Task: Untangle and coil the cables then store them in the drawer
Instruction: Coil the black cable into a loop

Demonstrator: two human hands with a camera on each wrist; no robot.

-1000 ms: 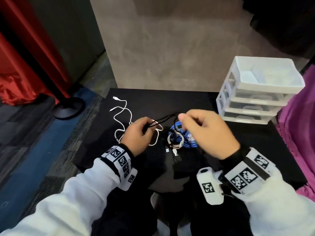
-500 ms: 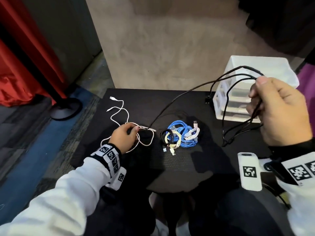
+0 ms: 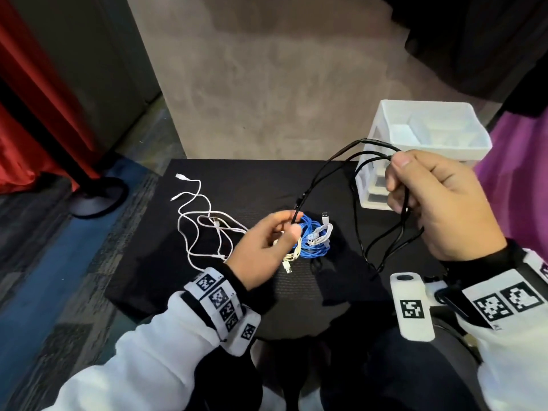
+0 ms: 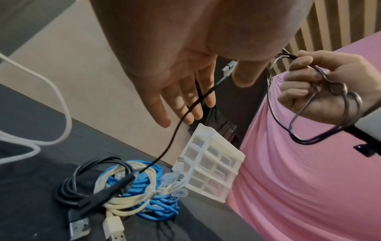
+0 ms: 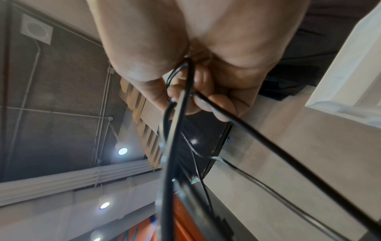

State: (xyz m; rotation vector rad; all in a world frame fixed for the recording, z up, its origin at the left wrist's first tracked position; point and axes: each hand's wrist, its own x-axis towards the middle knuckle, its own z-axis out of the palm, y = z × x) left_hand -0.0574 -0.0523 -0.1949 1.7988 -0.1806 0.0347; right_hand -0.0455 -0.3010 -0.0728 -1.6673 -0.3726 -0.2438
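My right hand (image 3: 398, 179) is raised in front of the drawer unit and grips several loops of a black cable (image 3: 332, 161). The loops hang below the fist (image 5: 185, 91). From there the cable arcs down left to my left hand (image 3: 289, 225), which hovers over the coils. In the left wrist view that hand (image 4: 206, 91) has straight fingers, thumb apart, and the black cable (image 4: 173, 135) runs across them. Below lie a blue coil (image 3: 311, 247), a cream coil (image 4: 132, 200) and a coiled black cable (image 4: 70, 190). A loose white cable (image 3: 195, 221) sprawls at the left.
A white plastic drawer unit (image 3: 427, 134) stands at the back right of the black table (image 3: 237, 179), its top tray open. A small white cable bundle (image 3: 321, 237) rests against the blue coil. A pink cloth (image 3: 510, 179) is at the right, a stand base (image 3: 98, 197) on the floor left.
The hands, together over the coils a second ago, drew apart. Since half a second ago my left hand has moved right from the white cable, and my right hand has come left with the loops.
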